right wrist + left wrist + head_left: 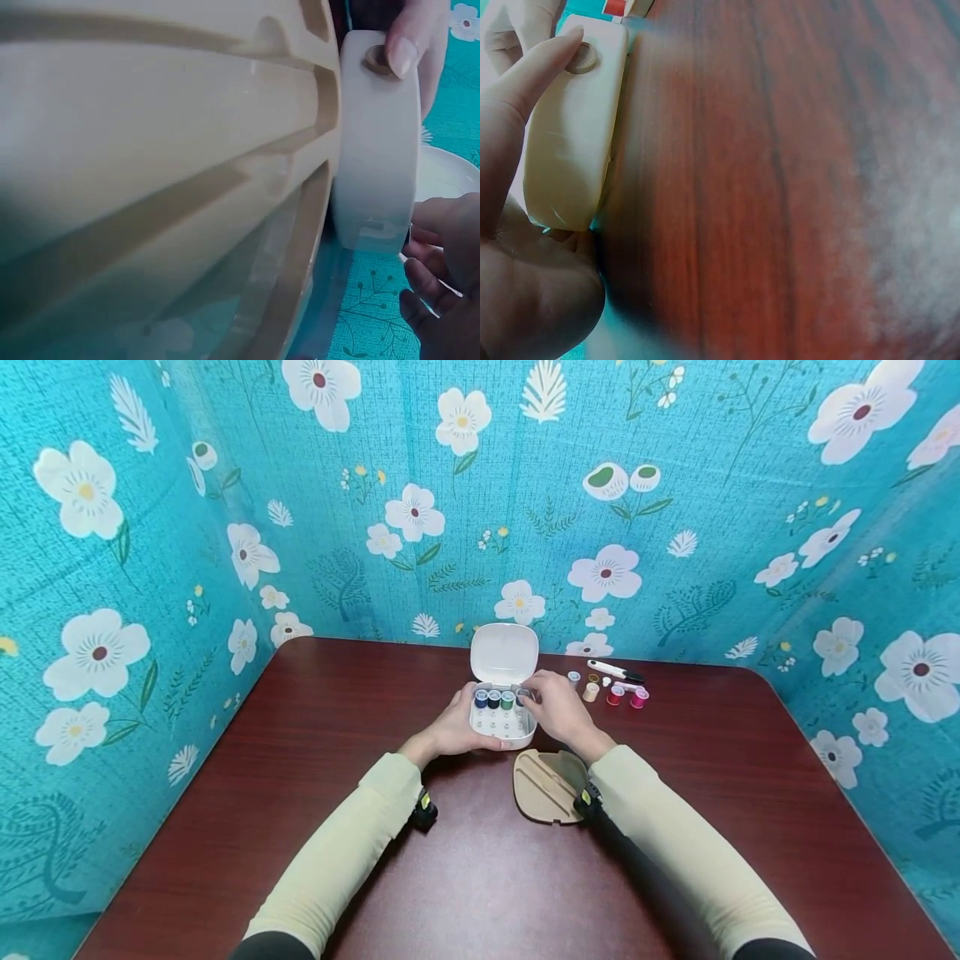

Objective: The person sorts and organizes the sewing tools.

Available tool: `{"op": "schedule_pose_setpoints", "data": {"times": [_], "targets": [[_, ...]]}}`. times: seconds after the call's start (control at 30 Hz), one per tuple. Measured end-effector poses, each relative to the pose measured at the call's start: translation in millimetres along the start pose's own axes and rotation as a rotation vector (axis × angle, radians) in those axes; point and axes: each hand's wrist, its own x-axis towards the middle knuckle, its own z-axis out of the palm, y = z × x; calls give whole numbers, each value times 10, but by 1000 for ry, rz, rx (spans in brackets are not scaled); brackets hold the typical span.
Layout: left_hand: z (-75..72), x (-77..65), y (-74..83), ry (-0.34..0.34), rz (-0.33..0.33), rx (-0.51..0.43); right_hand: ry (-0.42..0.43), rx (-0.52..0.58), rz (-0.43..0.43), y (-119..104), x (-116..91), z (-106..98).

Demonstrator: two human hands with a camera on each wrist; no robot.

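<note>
A white sewing box (504, 653) stands with its lid raised at the back middle of the table. My left hand (453, 727) grips its left side, the thumb along the front by a round brown button (582, 58). Inside, a row of thread spools holds a blue spool (481, 699), a black spool (493, 700) and a green spool (507, 701) along the back, above rows of small pegs. At the row's right end my right hand (561, 708) pinches a dark thread spool (522, 697), partly hidden by the fingers.
A beige tray insert (534, 789) lies in front of the box, under my right wrist. To the right are a red spool (615, 696), a magenta spool (639, 697), a cream spool (591, 692), a pale spool (573, 677) and a white-and-black tool (615, 671).
</note>
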Motion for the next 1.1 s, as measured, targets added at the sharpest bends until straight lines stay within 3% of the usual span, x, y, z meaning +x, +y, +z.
{"op": "schedule_pose_setpoints", "data": {"times": [0.27,0.63,0.97,1.1], "targets": [[13,0,-10,8,6,0,-8,-117,-48,19,-19,42],[13,2,-4,5,0,11,2,-135,-54,27,-24,44],[11,10,-2,14,0,4,21,-246,-171,49,0,87],[17,2,3,17,-3,7,18,-265,-166,51,-13,93]]}}
